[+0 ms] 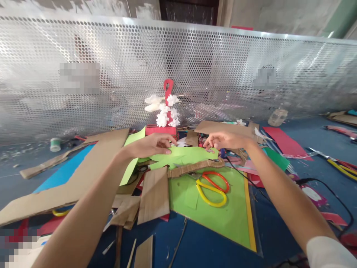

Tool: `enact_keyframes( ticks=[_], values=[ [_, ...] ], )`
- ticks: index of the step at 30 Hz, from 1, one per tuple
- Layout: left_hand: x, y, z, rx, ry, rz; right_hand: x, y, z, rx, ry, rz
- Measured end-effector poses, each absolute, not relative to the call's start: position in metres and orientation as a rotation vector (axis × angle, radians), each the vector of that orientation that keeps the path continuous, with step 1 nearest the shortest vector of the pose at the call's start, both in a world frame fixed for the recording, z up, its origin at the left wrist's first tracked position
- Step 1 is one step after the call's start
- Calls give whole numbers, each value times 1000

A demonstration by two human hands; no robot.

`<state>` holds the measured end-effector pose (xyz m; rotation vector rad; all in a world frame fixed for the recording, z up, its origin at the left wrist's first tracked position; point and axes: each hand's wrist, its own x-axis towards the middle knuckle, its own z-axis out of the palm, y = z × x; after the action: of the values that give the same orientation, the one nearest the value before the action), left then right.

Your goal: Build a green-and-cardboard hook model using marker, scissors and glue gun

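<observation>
My left hand (154, 144) pinches the upper left edge of a light green paper piece (186, 155) with cut-looking edges. At its right end my right hand (223, 140) has thumb and fingers closed on the same paper. Just below the paper lies a rough brown cardboard strip (195, 168). Nearer to me, scissors (213, 189) with one red and one yellow handle rest on a larger green sheet (223, 223). Behind my hands stands a red hook-topped piece (169, 87) with white crumpled paper tufts (167, 115) on it.
A perforated metal panel (125, 74) rises behind the blue table (173, 253). Large cardboard pieces (92, 175) and a blue sheet (67, 169) lie left. At right are a red sheet (284, 141), a black cable (326, 180), a jar (278, 117) and more scissors (334, 163).
</observation>
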<state>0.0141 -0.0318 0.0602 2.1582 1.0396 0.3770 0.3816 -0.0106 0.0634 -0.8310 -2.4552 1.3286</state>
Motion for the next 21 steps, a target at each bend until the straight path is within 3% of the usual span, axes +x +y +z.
enact_keyframes(
  ticks=[5, 9, 21],
  values=[
    [20, -38, 70, 2255, 1036, 443, 380, -6, 56, -890, -2461, 1203],
    [17, -36, 69, 2267, 1032, 449, 385, -6, 56, -908, -2441, 1343],
    [31, -33, 49, 2174, 983, 134, 397, -5, 65, -1155, -2560, 1299]
  ],
)
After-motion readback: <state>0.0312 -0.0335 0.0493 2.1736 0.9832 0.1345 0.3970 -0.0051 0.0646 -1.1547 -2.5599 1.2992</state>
